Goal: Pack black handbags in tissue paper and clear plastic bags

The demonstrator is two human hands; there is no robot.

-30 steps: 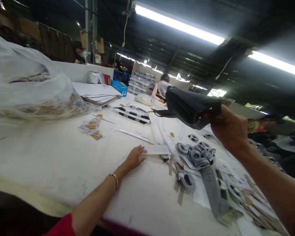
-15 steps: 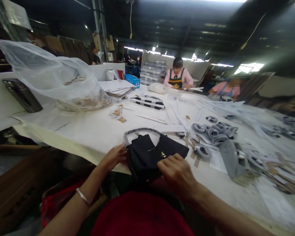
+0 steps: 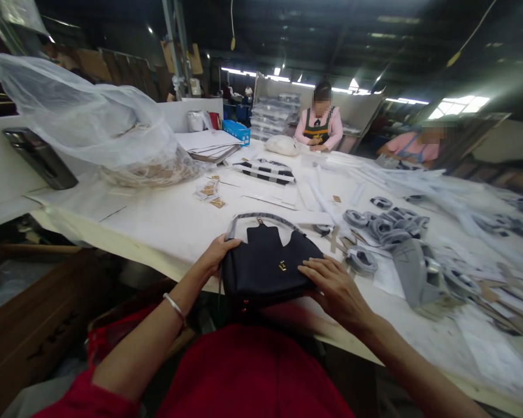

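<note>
A black handbag [image 3: 261, 261] with a small gold emblem on its front lies at the near edge of the white table [image 3: 157, 226]. Its handle [image 3: 265, 216], wrapped in pale film, arches over the far side. My left hand [image 3: 218, 253] grips the bag's left end, thumb on top and the other fingers hidden beneath or behind it. My right hand [image 3: 331, 281] holds the right end, its fingers laid over the front face and the thumb near the lower edge.
Rolled grey strips [image 3: 386, 226] crowd the table to the right. A big clear plastic bag [image 3: 91, 128] and a dark flask [image 3: 41, 159] stand at the left. Cardboard boxes [image 3: 30, 325] sit below the edge. Across the table a co-worker [image 3: 318, 125] in an apron works.
The handbag has turned flatter, its front now facing up more fully. My right hand has opened from a curled grip to fingers spread along the bag's right side. My left hand moved slightly up.
</note>
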